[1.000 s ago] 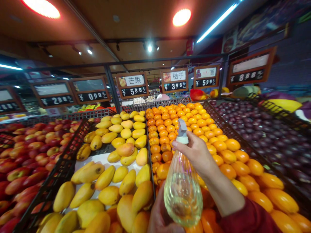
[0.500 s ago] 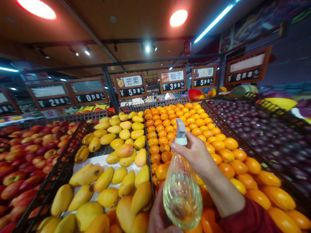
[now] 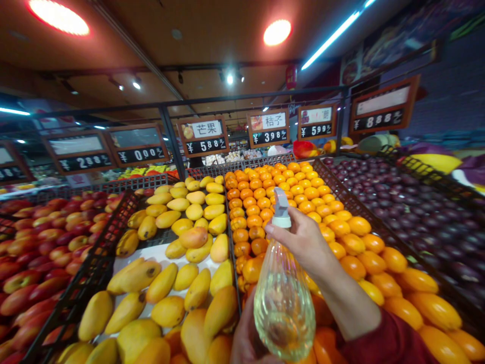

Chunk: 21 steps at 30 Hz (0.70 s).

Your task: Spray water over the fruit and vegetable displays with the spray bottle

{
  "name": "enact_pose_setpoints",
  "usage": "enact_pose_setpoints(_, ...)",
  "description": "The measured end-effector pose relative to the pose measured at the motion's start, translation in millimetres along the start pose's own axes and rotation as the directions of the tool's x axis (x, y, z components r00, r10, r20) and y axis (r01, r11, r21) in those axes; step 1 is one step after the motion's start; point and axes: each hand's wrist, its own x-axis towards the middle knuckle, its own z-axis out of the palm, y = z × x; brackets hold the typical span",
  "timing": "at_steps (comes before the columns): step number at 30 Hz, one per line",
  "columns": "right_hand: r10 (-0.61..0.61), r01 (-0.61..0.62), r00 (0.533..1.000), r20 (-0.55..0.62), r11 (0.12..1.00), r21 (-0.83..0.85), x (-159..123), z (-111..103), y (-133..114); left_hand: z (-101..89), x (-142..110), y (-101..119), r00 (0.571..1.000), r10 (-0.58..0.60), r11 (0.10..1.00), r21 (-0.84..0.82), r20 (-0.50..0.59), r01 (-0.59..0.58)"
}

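A clear spray bottle (image 3: 284, 298) with ribbed sides and a grey-white trigger head tilts over the oranges. Around its neck, just below the head, my right hand (image 3: 303, 237) is closed, thumb on the near side. My left hand (image 3: 246, 333) cups the bottle's lower left side and base; part of it is hidden behind the bottle and cut off by the bottom edge. Behind and to the right of the bottle lie rows of oranges (image 3: 352, 242). Yellow mangoes (image 3: 162, 280) lie to the left, some on a white sheet.
Red apples (image 3: 41, 253) fill the far-left crate, and dark purple fruit (image 3: 409, 207) fills the right one. Black lattice dividers (image 3: 81, 268) separate the bins. Price signs (image 3: 202, 135) hang from a dark rail above the back edge.
The view has shifted very slightly. Both hands keep the same hold on the spray bottle, and the fruit has not moved.
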Motion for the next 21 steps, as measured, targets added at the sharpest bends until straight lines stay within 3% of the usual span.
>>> enact_pose_setpoints(10, 0.008, -0.008, 1.000, 0.002, 1.000, 0.006, 1.6, 0.6, 0.5, -0.8, -3.3, -1.4, 0.997, -0.020, 1.000, 0.003, -0.075, 0.020)
enact_pose_setpoints(17, 0.025, -0.025, 1.000, 0.012, 0.999, -0.021, 2.9, -1.1, 2.3, -2.6, -2.5, -2.5, 1.000, -0.015, 1.000, 0.015, -0.018, 0.016)
enact_pose_setpoints(21, 0.027, -0.027, 1.000, 0.008, 0.999, -0.024, 2.4, -0.7, 1.7, -2.5, -3.9, -3.2, 0.997, -0.013, 0.999, 0.034, -0.074, 0.015)
